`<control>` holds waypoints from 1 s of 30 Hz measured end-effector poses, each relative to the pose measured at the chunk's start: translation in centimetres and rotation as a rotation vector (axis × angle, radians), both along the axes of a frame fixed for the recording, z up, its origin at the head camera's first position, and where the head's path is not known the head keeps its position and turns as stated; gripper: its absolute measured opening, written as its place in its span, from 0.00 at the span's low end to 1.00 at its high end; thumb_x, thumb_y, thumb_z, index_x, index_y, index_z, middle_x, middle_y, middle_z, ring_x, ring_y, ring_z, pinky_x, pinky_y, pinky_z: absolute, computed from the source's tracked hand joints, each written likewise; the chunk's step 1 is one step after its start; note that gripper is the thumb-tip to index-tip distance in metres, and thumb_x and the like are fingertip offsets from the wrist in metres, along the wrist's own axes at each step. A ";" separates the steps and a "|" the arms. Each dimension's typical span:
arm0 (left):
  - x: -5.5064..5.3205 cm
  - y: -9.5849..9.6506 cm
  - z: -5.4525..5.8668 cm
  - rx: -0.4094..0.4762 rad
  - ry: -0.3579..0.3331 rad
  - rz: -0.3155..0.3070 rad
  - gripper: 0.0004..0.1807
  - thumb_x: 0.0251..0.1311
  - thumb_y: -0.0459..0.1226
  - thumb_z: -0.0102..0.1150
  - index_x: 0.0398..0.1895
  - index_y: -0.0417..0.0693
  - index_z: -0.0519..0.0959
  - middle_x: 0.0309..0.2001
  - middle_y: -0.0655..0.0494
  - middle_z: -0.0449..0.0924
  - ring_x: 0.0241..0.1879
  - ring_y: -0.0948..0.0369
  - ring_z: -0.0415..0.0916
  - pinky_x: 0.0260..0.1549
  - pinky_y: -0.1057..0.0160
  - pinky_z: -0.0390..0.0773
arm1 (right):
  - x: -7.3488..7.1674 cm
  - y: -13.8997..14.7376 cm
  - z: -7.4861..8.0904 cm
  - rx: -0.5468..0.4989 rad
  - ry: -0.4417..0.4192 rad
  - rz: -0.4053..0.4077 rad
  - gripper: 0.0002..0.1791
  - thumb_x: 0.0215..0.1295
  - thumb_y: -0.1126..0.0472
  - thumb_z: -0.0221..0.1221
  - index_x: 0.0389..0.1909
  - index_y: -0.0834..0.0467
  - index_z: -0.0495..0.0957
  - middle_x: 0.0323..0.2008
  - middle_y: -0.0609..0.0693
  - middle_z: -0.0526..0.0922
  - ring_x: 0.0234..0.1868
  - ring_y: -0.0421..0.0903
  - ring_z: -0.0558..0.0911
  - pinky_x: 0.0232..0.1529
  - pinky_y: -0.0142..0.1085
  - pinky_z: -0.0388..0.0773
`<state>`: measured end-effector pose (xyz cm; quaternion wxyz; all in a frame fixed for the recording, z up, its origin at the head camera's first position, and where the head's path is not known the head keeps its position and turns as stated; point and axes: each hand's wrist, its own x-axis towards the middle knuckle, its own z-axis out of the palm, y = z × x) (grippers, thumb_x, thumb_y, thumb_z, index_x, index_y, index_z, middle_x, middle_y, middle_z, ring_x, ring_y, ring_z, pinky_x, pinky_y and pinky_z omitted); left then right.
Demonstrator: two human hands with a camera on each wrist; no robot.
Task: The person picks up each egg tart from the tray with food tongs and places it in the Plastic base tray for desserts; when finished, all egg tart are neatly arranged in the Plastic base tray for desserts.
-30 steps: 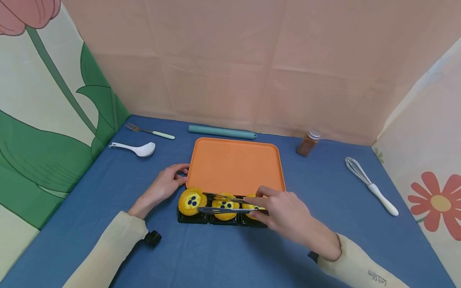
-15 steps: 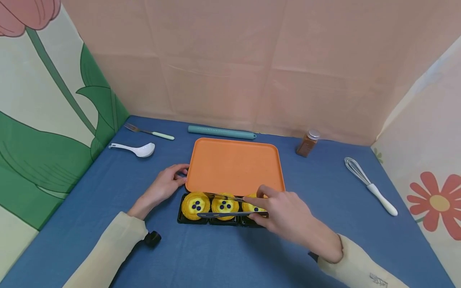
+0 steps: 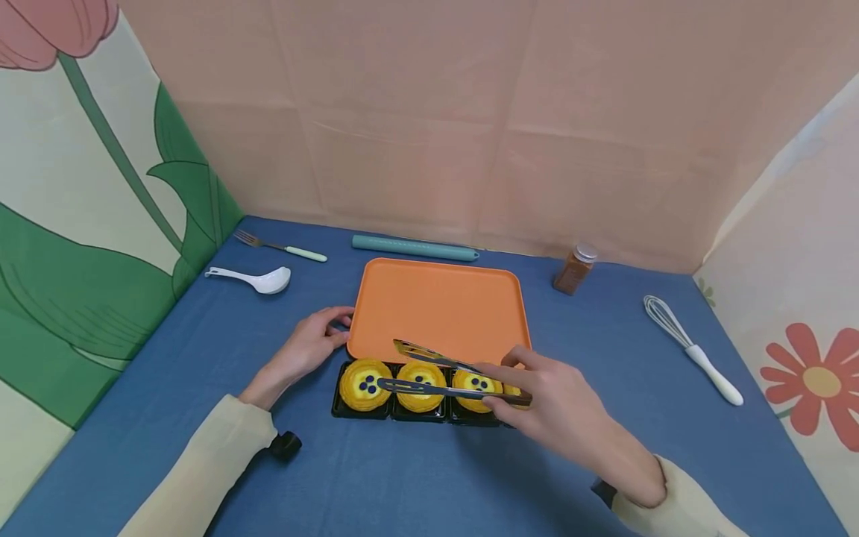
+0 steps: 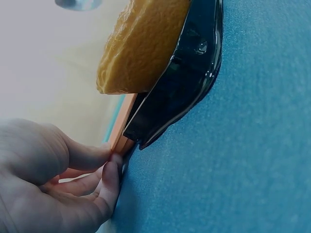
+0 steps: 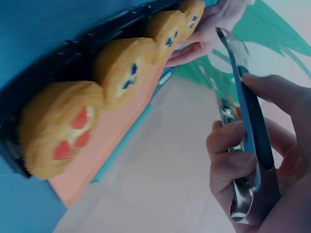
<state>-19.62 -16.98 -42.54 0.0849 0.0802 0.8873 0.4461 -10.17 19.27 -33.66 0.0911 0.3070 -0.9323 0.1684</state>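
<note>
My left hand [image 3: 312, 341] pinches the left edge of the orange tray [image 3: 439, 306] between thumb and fingers, plain in the left wrist view. In front of the tray lies a black compartment box [image 3: 362, 412] holding a row of egg tarts. Blueberry-dotted ones show at left [image 3: 365, 385], beside it [image 3: 421, 397] and further right; the right wrist view also reveals a tart with red pieces [image 5: 60, 128] at the near end. Above the row, my right hand [image 3: 553, 403] grips metal tongs [image 5: 252, 121] with dark handles. Their arms are spread, with nothing between the tips.
Behind the tray lies a teal rolling pin-like rod [image 3: 416, 248]. A fork [image 3: 278, 245] and a white ladle [image 3: 251, 280] lie at left. A brown spice jar [image 3: 575, 268] stands at right, and a white-handled whisk [image 3: 691, 347] lies further right.
The leftmost tart, earlier tilted between the tong tips, now sits level in its compartment. The tongs have spread, lifted off and moved right with my right hand. My left hand stays put.
</note>
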 end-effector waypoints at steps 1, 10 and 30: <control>0.0 0.0 0.0 -0.002 -0.002 0.002 0.25 0.73 0.29 0.54 0.71 0.35 0.68 0.56 0.40 0.74 0.47 0.50 0.77 0.48 0.51 0.76 | 0.1 0.2 -0.2 -0.022 0.004 -0.008 0.23 0.56 0.53 0.75 0.54 0.44 0.87 0.35 0.39 0.75 0.19 0.30 0.64 0.18 0.27 0.65; 0.2 0.0 0.0 -0.009 -0.011 0.012 0.25 0.73 0.30 0.54 0.71 0.36 0.68 0.56 0.41 0.74 0.48 0.50 0.77 0.49 0.50 0.76 | 1.3 3.4 -1.5 -0.158 -0.012 -0.142 0.24 0.53 0.58 0.77 0.53 0.45 0.87 0.37 0.37 0.76 0.22 0.32 0.67 0.18 0.28 0.65; -0.1 0.1 -0.1 -0.016 -0.014 0.019 0.25 0.73 0.30 0.54 0.72 0.36 0.68 0.56 0.42 0.74 0.47 0.51 0.76 0.49 0.50 0.76 | 2.4 14.7 -4.2 -0.138 -0.032 -0.510 0.23 0.59 0.54 0.74 0.56 0.53 0.86 0.33 0.46 0.78 0.22 0.35 0.72 0.20 0.32 0.70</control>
